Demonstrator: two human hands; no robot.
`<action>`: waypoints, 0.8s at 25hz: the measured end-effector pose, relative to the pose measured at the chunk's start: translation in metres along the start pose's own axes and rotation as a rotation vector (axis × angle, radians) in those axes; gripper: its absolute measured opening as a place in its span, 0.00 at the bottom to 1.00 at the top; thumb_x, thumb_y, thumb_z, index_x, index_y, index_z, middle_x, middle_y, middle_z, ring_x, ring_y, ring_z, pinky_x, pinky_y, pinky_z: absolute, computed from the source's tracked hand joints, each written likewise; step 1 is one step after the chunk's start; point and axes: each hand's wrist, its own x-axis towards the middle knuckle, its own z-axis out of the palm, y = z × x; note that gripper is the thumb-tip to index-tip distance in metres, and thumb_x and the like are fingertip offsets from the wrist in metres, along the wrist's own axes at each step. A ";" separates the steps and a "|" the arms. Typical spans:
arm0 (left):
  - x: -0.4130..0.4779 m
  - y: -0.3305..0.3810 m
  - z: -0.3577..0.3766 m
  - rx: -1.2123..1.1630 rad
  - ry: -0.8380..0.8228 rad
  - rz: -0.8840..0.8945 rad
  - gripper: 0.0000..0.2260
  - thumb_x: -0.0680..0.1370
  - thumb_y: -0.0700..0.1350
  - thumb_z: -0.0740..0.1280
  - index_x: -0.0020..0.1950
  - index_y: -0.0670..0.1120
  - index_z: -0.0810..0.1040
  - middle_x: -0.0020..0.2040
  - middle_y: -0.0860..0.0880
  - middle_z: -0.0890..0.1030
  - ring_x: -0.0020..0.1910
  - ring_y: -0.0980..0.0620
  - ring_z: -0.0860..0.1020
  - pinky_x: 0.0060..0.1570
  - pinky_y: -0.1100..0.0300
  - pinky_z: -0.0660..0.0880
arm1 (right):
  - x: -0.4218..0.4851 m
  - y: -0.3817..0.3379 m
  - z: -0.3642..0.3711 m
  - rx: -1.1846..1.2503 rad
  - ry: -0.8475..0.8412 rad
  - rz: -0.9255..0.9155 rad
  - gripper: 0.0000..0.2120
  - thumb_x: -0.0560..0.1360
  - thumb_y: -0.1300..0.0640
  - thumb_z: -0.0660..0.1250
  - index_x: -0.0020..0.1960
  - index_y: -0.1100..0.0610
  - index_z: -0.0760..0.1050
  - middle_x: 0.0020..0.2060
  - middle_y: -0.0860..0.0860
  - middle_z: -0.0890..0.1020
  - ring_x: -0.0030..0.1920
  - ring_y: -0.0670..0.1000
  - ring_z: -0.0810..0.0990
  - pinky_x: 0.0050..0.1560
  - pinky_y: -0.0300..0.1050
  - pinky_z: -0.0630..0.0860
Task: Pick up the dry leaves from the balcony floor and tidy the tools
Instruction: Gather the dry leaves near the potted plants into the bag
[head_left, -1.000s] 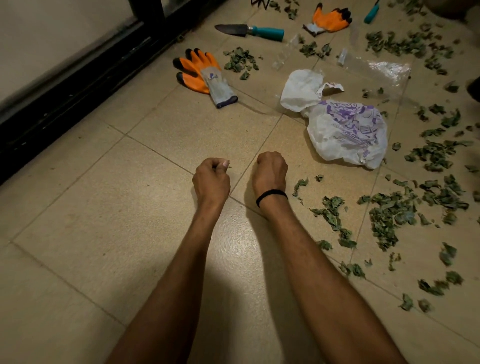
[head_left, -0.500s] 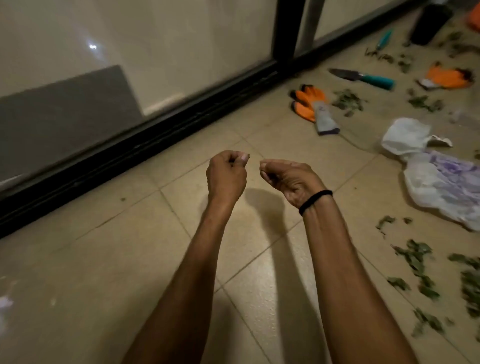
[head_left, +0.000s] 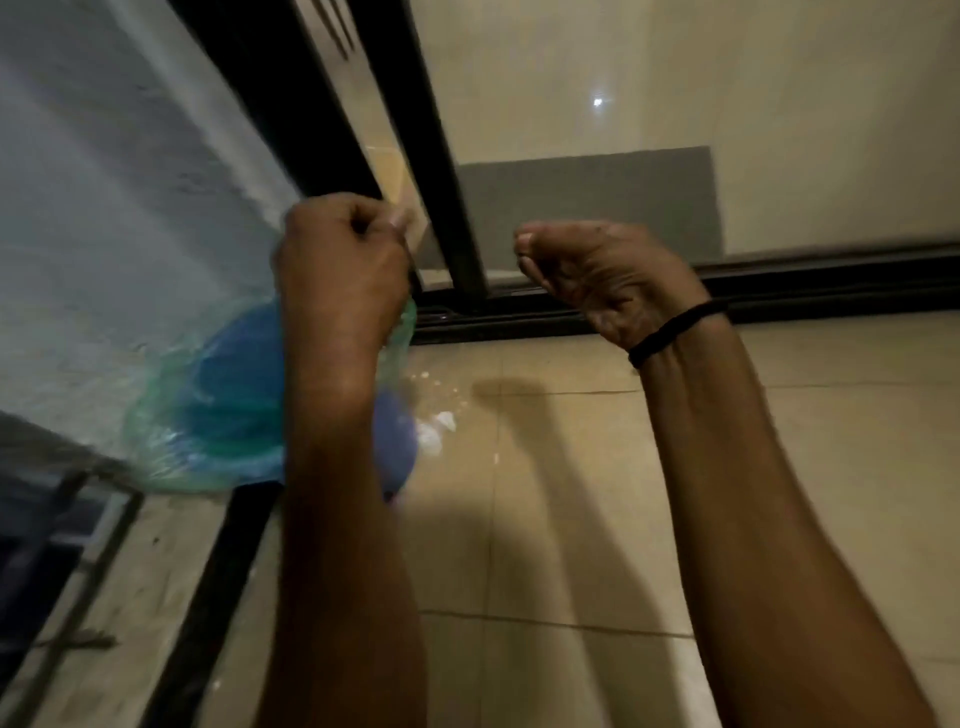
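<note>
Both my hands are raised in front of me over the tiled floor (head_left: 561, 519). My left hand (head_left: 337, 270) is a fist with the thumb pressed against the fingers, and nothing shows in it. My right hand (head_left: 597, 275), a black band on its wrist, is also curled with nothing visible inside. Behind and below my left hand stands a blue bin (head_left: 228, 410) lined with a green see-through bag, partly hidden by my forearm. No leaves, gloves or tools are in view.
A black sliding-door frame (head_left: 447, 208) and its floor track (head_left: 571, 312) run across ahead, with glass behind. A rough pale wall (head_left: 104, 208) rises at the left. White crumbs (head_left: 436, 421) lie beside the bin. A dark rail (head_left: 208, 597) crosses the lower left.
The view has swung left, away from the leaves, gloves, trowel and bags, to the door corner and the blue bin. Both hands stayed curled and moved a little apart.
</note>
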 end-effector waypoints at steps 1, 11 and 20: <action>0.008 -0.019 -0.028 0.074 0.072 -0.032 0.11 0.77 0.52 0.68 0.47 0.47 0.86 0.42 0.46 0.85 0.46 0.46 0.84 0.49 0.52 0.80 | 0.011 0.010 0.032 -0.038 -0.040 0.008 0.03 0.74 0.72 0.67 0.43 0.67 0.78 0.38 0.59 0.80 0.37 0.51 0.79 0.37 0.37 0.79; 0.036 -0.161 -0.076 0.450 -0.103 -0.429 0.21 0.67 0.44 0.67 0.59 0.39 0.82 0.54 0.34 0.82 0.53 0.34 0.82 0.57 0.41 0.79 | 0.054 0.109 0.183 -1.227 -0.340 -0.272 0.12 0.74 0.51 0.71 0.46 0.61 0.81 0.41 0.56 0.82 0.45 0.53 0.81 0.36 0.40 0.72; 0.034 -0.067 0.070 -0.027 -0.022 -0.040 0.10 0.79 0.55 0.65 0.56 0.55 0.82 0.49 0.54 0.83 0.47 0.57 0.80 0.51 0.63 0.78 | 0.064 0.078 -0.014 -0.246 0.251 -0.101 0.09 0.75 0.68 0.69 0.54 0.70 0.80 0.44 0.62 0.83 0.43 0.54 0.81 0.55 0.53 0.80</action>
